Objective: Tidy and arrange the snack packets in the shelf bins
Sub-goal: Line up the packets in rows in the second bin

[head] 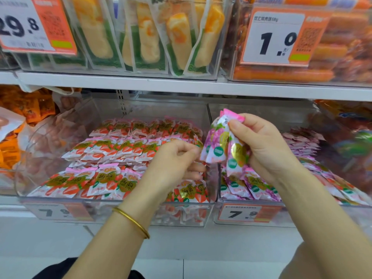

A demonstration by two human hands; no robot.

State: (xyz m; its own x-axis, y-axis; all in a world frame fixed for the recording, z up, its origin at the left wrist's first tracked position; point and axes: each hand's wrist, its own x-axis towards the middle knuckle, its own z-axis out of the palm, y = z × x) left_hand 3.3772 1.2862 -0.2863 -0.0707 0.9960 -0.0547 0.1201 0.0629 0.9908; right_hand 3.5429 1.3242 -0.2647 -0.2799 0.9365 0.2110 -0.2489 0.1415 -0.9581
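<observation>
Shelf bins (100,199) ahead: our right hand (261,146) is clamping purple packets (219,143); at its eight o'clock our left hand (173,160) is hovering, fingers curled, hold unclear.

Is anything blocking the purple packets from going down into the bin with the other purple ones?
Nothing visible. The right hand holds the purple packets just above the open right bin. The left hand sits beside them, over the strawberry bin, not underneath.
</observation>
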